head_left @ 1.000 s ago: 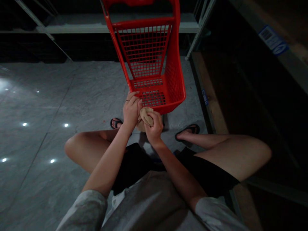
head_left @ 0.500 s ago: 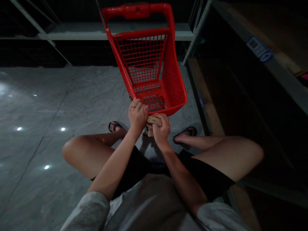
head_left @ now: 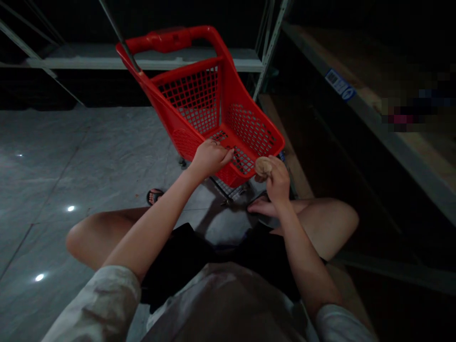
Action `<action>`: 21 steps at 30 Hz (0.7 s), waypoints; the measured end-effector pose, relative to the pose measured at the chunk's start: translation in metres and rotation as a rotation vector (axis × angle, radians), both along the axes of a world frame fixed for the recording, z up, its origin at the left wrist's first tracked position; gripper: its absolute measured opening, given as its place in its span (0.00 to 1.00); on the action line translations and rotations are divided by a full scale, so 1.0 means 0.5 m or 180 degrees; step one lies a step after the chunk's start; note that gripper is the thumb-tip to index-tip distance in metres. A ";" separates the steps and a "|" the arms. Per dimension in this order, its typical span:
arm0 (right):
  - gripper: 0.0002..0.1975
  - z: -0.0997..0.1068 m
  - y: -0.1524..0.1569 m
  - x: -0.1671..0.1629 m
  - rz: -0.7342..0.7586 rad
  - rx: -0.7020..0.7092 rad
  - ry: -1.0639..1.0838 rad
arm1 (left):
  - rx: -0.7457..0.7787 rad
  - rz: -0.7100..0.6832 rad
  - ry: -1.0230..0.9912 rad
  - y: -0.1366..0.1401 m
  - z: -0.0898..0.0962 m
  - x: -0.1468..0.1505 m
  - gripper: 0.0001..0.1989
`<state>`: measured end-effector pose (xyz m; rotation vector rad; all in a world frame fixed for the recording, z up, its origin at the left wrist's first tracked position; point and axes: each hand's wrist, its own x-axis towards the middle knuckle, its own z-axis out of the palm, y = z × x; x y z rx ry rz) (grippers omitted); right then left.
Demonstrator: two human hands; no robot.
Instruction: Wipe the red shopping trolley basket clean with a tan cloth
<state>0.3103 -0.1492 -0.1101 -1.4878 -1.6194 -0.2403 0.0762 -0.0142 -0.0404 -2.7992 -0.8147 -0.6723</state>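
Note:
A small red shopping cart (head_left: 170,124) with a lattice basket stands in front of me, turned at an angle. My left hand (head_left: 211,157) is closed over the near left part of its rim, fingers curled inward. At the cart's near right corner, my right hand (head_left: 278,179) holds a bunched tan cloth (head_left: 262,166) against or close to the rim. The cloth's lower part is in shadow. Nothing shows inside the part of the basket I can see.
A metal rack (head_left: 228,64) runs behind the cart. On the right is a shelf unit (head_left: 377,121) with a blue-and-white label (head_left: 340,84). A thin metal pole (head_left: 116,28) rises at the cart's handle. Grey floor (head_left: 89,161) lies to the left, my bent legs on both sides.
The cart has swung round, its near end now further right and its handle further left. My right hand moved right with the cloth, away from my left hand, which stays at the rim.

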 end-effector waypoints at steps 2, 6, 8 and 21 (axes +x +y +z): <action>0.25 0.017 0.015 0.025 -0.0236 -0.0018 0.0061 | 0.0018 0.0000 -0.0118 0.003 -0.013 0.029 0.25; 0.23 0.042 0.010 -0.035 -0.0417 -0.0103 0.0070 | 0.0202 0.0217 -0.0634 -0.021 -0.047 0.072 0.24; 0.21 0.043 -0.007 -0.082 -0.0349 -0.0116 -0.0015 | 0.0235 0.0314 -0.0812 -0.032 -0.057 0.076 0.24; 0.14 0.030 0.081 0.091 -0.0242 -0.0213 -0.0472 | 0.0428 0.0085 -0.0904 -0.071 -0.057 -0.007 0.20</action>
